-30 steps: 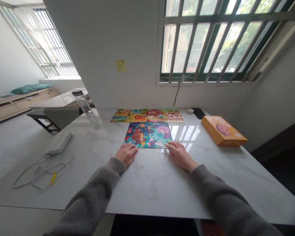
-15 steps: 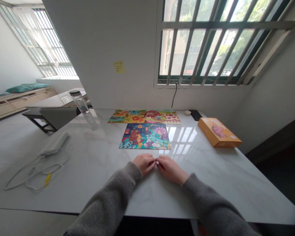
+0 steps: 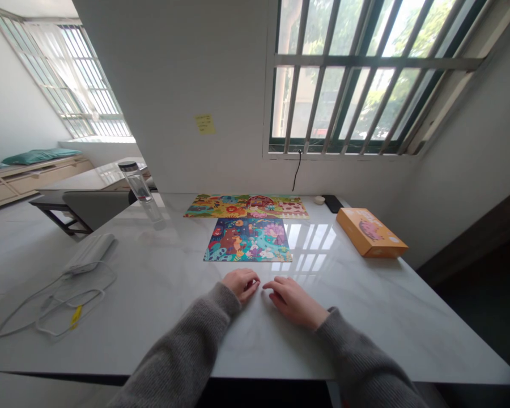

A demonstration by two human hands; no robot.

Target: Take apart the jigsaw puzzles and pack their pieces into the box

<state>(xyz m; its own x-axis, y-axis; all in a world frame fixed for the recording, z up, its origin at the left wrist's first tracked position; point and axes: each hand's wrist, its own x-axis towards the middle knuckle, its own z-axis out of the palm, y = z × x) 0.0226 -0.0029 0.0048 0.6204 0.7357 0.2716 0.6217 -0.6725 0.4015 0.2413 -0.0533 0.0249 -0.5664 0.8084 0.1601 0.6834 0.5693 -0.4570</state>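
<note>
My left hand [image 3: 241, 284] rests on the white marbled table with loosely bent fingers and nothing in it. Just across a small gap, my right hand [image 3: 295, 300] lies with its forefinger stretched toward the left one, also holding nothing. Beyond both hands is a dark blue jigsaw puzzle [image 3: 249, 241] with forest animals, its pieces joined. Behind it, against the wall side, lies a wider strip of joined puzzle [image 3: 246, 207] showing a yellow animal scene on the left and a red barn with a cow on the right. Neither hand touches a puzzle.
An orange box [image 3: 370, 232] stands at the right, near a black phone [image 3: 332, 203] and a small white round object [image 3: 319, 200]. At the left are a clear bottle [image 3: 136, 182], a white power strip [image 3: 91, 252] and its looped cable [image 3: 51, 331] with a yellow tag.
My hands have parted: their fingertips were touching and now a gap separates them. The view has shifted slightly. The puzzles and box stay in place on the table.
</note>
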